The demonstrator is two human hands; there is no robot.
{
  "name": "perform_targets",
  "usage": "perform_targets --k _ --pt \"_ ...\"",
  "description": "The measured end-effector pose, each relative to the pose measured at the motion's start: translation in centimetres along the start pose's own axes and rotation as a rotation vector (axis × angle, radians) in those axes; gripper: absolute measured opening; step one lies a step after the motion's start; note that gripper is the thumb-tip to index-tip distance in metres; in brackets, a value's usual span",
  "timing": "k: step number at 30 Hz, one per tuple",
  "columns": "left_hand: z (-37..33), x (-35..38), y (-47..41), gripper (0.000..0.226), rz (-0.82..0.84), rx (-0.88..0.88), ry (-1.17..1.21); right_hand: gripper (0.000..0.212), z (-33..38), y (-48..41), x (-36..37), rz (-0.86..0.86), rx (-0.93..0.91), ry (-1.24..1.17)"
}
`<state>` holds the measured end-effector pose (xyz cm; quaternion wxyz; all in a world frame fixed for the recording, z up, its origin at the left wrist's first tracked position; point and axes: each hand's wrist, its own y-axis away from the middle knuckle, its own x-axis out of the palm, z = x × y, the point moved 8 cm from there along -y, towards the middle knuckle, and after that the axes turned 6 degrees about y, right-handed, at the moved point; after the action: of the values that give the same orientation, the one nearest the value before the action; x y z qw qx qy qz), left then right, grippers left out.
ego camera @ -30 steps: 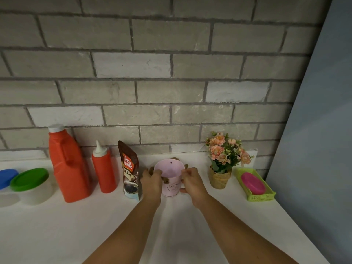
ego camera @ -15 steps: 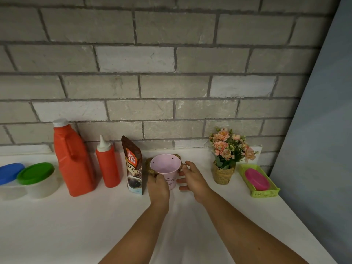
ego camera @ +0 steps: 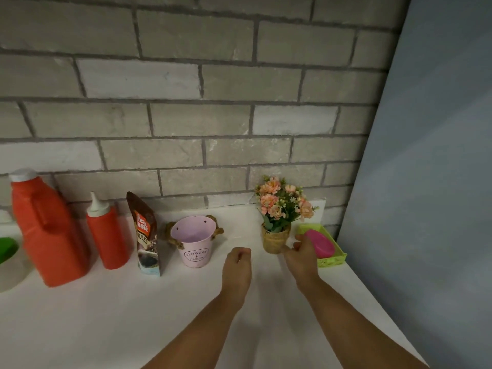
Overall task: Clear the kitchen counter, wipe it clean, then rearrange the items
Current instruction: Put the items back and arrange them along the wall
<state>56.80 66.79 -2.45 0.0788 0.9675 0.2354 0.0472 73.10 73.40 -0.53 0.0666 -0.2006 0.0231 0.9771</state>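
A pink tin bucket (ego camera: 195, 242) with rope handles stands on the white counter (ego camera: 111, 315), free of both hands. My left hand (ego camera: 237, 265) hovers to its right with fingers loosely curled and holds nothing. My right hand (ego camera: 302, 255) is spread beside the small woven flower pot (ego camera: 275, 239) with pink flowers; its thumb is near the pot's base, and contact is unclear. Behind that hand a green tray (ego camera: 334, 258) holds a pink soap-shaped thing (ego camera: 320, 243).
Left of the bucket stand a brown coffee pouch (ego camera: 146, 235), a red squeeze bottle (ego camera: 106, 235), a big red jug (ego camera: 45, 230) and a green-lidded tub (ego camera: 6, 251) at the frame edge. A brick wall runs behind; a blue-grey panel (ego camera: 426, 182) closes the right side.
Both hands let go of the pink bucket and moved right. The right hand now reaches the flower pot; the left hangs between bucket and pot. The view shifted right.
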Motion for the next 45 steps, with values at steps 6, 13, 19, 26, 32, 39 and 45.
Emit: perform_targets --k 6,13,19,26,32,39,45 --pt "-1.3 3.7 -1.9 0.034 0.115 -0.08 0.056 0.08 0.2 -1.9 0.6 0.175 -0.043 -0.022" --pt "-2.5 6.1 -3.0 0.044 0.234 -0.069 0.052 0.053 1.5 -2.9 1.5 0.225 -0.147 -0.105" --pt "-2.4 6.4 -3.5 0.043 0.236 -0.051 0.071 0.045 1.7 -3.2 1.8 0.199 -0.163 -0.122" --pt "-3.5 5.2 -2.7 0.038 0.2 0.004 0.077 0.041 2.8 -2.2 1.4 0.149 -0.238 -0.066" --pt "-8.7 1.5 -1.1 0.03 0.104 0.227 0.086 0.042 7.9 -0.5 1.9 0.12 -0.363 -0.028" --pt "-14.0 -4.1 0.0 0.03 -0.015 0.364 0.129 0.037 14.7 1.4 5.2 0.178 -0.457 -0.122" --pt "-14.0 -8.1 1.2 0.041 -0.084 0.428 0.075 0.041 16.1 3.2 9.7 0.305 -0.487 -0.102"
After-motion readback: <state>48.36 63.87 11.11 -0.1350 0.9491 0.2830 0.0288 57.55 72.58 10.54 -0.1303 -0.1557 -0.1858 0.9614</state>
